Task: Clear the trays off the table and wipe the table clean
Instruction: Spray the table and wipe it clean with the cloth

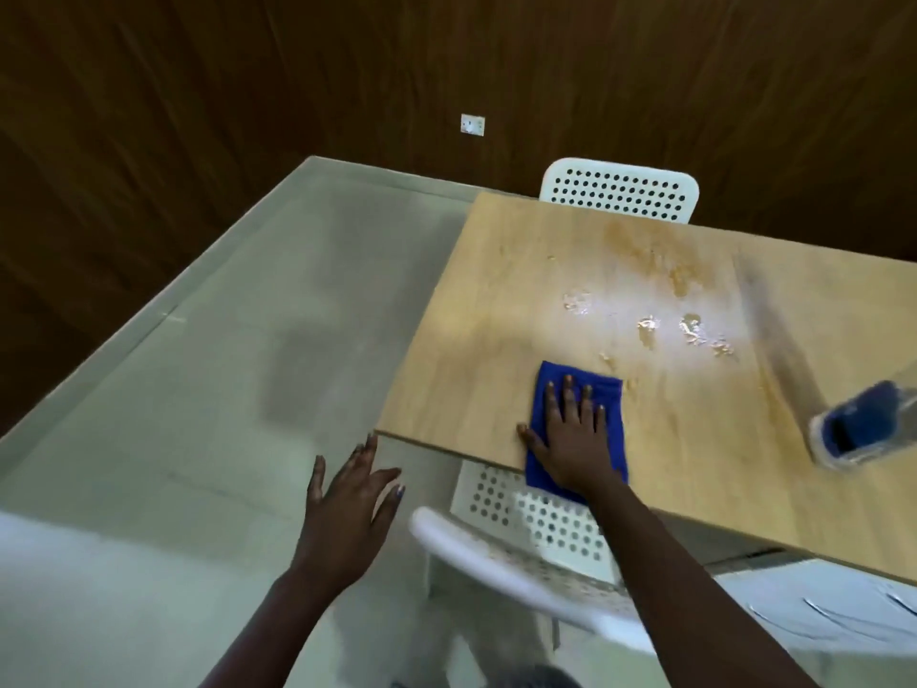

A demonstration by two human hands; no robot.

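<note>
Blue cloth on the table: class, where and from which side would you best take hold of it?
Probably the far edge of the blue cloth, pinched from above. It lies flat with the right hand pressing on it, and its near end overhangs the table edge.

Dark brown wood-grain panelling (546, 67) covers the far walls, which meet at a corner. A small white socket plate (472, 125) sits low on the panelling, left of centre. The floor (223, 340) is pale grey-green and smooth, with a lighter skirting strip (149, 320) running along the base of the left wall. A white chair with a perforated backrest (620, 190) stands at the far edge of the light wooden worktop (694, 464). A second white perforated chair (536, 548) is at the near edge, its seat partly under the worktop. A bright patch of light (620, 310) glares on the worktop's surface.
</note>
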